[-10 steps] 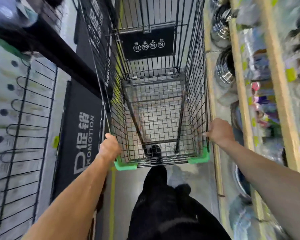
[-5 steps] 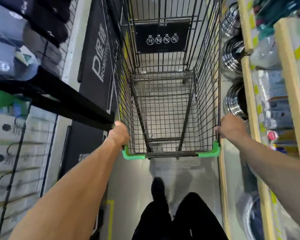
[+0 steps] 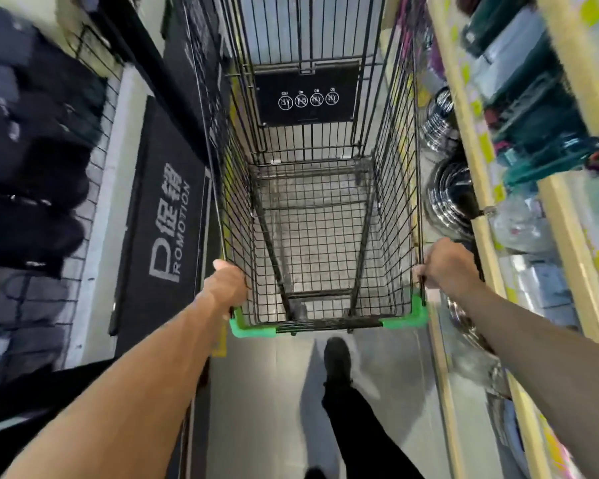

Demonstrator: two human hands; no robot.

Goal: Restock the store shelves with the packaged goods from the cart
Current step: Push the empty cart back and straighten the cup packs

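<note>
Both hands, left hand (image 3: 226, 284) and right hand (image 3: 445, 264), grip the cart (image 3: 320, 219) rim.

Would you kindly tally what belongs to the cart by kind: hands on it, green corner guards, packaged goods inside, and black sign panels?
Hands gripping the cart: 2, left hand and right hand
Green corner guards: 2
Black sign panel: 1
Packaged goods in the cart: 0
Total: 5

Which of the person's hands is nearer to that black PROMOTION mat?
The left. The left hand grips the cart's left rim, right beside the PROMOTION mat; the right hand grips the far rim, beside the shelves.
</note>
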